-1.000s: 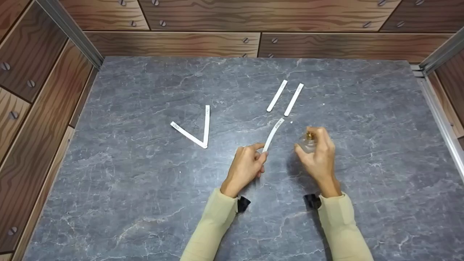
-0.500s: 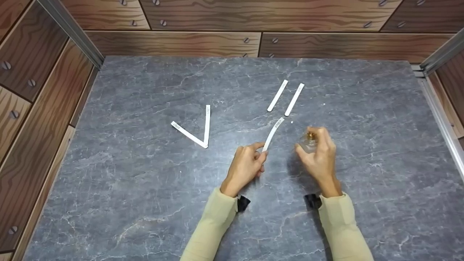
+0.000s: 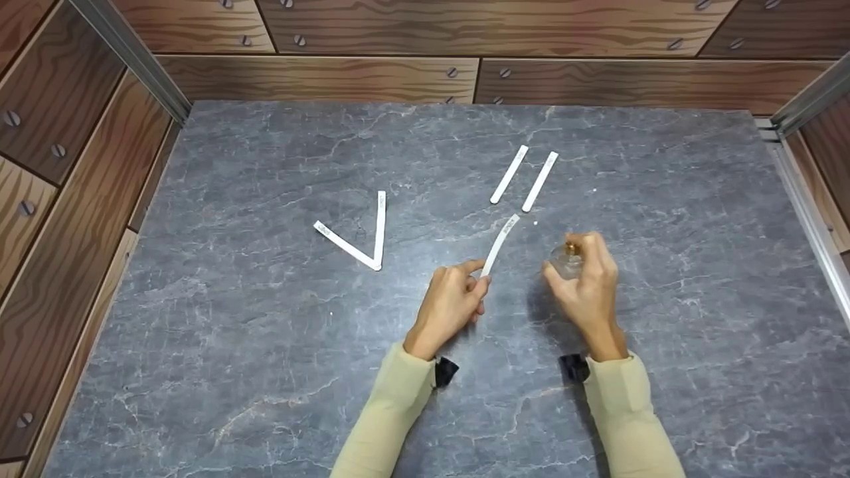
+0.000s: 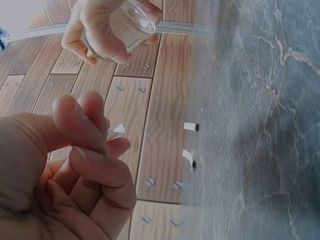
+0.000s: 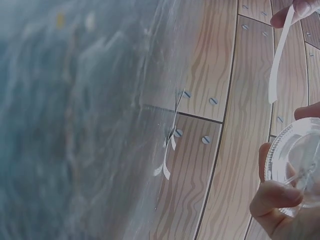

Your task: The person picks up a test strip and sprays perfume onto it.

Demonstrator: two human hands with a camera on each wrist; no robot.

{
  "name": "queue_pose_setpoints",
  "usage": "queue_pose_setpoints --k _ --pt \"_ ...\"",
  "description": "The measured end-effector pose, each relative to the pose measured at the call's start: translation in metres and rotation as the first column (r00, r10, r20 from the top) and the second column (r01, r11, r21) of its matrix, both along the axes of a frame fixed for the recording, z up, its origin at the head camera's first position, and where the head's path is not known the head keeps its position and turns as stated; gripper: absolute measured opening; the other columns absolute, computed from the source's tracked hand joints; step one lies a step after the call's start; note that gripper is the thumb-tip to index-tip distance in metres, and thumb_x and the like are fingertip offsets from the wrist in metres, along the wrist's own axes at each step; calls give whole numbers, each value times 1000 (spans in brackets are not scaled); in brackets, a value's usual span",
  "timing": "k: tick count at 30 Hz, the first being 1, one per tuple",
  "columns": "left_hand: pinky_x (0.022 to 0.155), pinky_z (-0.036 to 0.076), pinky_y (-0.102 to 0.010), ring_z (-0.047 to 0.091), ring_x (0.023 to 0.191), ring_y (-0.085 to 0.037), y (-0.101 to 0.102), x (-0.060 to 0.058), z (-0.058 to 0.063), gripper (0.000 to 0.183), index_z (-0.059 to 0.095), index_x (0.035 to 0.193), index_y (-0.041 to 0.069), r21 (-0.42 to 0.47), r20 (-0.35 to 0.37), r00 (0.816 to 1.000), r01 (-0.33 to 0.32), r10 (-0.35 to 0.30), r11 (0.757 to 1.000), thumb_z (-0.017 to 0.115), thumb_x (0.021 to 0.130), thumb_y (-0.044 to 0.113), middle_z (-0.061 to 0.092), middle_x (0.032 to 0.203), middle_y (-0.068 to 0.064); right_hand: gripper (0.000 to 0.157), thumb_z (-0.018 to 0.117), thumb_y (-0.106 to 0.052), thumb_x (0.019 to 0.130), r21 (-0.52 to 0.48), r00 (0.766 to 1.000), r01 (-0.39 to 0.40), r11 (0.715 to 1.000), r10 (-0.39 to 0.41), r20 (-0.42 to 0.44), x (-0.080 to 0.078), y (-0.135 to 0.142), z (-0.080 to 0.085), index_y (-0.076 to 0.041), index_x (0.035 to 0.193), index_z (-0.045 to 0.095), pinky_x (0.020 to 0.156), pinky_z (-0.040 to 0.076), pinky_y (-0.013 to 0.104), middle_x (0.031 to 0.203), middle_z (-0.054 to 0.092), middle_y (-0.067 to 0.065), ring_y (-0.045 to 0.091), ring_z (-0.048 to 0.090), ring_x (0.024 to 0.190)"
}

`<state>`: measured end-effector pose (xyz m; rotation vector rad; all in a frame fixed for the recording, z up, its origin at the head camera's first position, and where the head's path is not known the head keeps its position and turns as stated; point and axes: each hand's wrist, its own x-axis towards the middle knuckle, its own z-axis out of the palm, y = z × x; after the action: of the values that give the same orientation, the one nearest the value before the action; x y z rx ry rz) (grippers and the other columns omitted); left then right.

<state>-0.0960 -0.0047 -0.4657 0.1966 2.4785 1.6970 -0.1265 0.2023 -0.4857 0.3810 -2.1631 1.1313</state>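
Observation:
My left hand (image 3: 446,302) pinches the near end of a white paper scent strip (image 3: 499,245) between thumb and fingers. The strip bends as it points up and to the right, with dark writing near its far end. To its right, my right hand (image 3: 591,292) grips a clear glass perfume bottle (image 3: 564,265), a finger on the gold spray top (image 3: 572,248). In the left wrist view the ribbed glass of the perfume bottle (image 4: 131,30) shows between the fingers. The right wrist view has the bottle's round base (image 5: 287,150) below the hanging strip (image 5: 279,57).
Two scent strips (image 3: 509,174) lie side by side beyond the hands on the grey marbled table (image 3: 252,358). Further left, two more strips (image 3: 345,246) meet in a V. Tiny white specks (image 3: 535,223) dot the tabletop. Wood-patterned panels (image 3: 319,79) enclose the back and sides.
The right hand and the perfume bottle have shifted very slightly to the right. The left hand keeps its pinch on the scent strip in the same place.

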Motion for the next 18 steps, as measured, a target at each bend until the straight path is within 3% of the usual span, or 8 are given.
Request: queue_pose_setpoints --k 18 --pt "35 42 -20 48 36 -5 -1 0 -1 34 62 132 -7 8 14 1000 -9 9 1000 62 100 5 57 50 6 42 76 7 67 -77 997 55 995 -59 -52 0 -1 5 10 106 61 79 43 22 94 63 23 30 57 82"
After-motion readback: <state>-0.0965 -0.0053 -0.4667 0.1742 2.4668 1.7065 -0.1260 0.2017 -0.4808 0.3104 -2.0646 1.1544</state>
